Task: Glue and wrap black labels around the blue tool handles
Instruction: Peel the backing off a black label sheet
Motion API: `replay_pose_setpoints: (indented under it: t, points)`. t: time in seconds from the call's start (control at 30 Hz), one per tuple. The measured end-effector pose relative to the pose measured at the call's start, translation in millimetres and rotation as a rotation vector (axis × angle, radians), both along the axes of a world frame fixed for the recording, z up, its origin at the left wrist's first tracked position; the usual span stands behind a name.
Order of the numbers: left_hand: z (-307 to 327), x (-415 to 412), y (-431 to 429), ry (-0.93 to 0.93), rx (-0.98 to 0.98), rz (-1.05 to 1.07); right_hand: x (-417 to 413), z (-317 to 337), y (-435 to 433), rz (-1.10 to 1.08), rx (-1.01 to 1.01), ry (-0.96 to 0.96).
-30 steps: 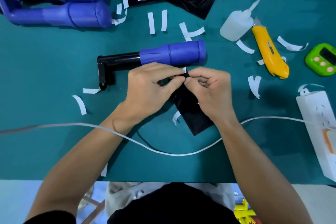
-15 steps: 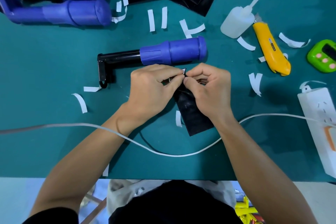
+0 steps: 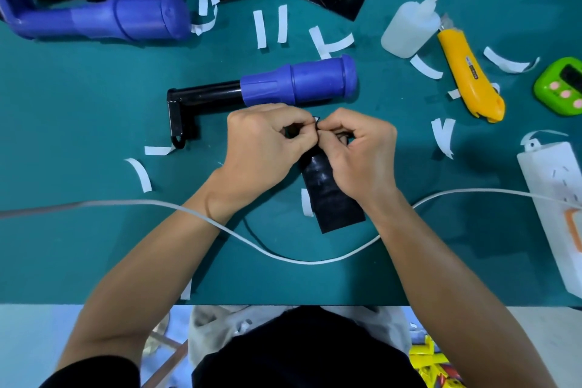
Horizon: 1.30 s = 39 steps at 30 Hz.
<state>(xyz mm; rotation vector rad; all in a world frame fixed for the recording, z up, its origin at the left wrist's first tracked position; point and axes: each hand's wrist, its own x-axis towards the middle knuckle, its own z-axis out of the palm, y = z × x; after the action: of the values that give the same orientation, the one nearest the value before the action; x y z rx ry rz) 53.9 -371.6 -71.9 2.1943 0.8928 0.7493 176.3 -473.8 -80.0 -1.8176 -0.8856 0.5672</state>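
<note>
Label (image 3: pixel 333 195): black, glossy, thin; judged light and limp, apt to crease or stick to itself, so best taken by a corner; it lies on the bench (image 3: pixel 78 246) just short of the blue tool handle (image 3: pixel 299 82), far end raised; left hand (image 3: pixel 264 148) and right hand (image 3: pixel 359 154) both curled tight, fingertips pinching that far edge, knuckles almost meeting; a white fleck (image 3: pixel 316 118) shows at the pinch, perhaps backing.

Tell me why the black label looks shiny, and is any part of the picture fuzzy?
Head view: light makes a pale glare patch on the glossy label. Head view: the left hand, right hand and handle are sharp; the floor under the table edge is fuzzy.
</note>
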Motion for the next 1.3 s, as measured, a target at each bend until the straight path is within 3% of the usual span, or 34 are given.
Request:
replay_pose_setpoints:
  t: [0.27,0.83,1.07,1.3]
  points:
    - [4,5,2,-0.041,-0.372,0.070,5,5,6,-0.008,-0.013,0.187]
    - [9,9,1,-0.064,-0.462,0.082,8,8,6,-0.037,-0.031,0.346]
    - [15,5,4,-0.094,-0.465,0.081,7,7,6,-0.047,-0.012,0.286]
    - [15,6,6,-0.096,-0.544,0.092,-1,9,1,-0.049,0.022,0.029]
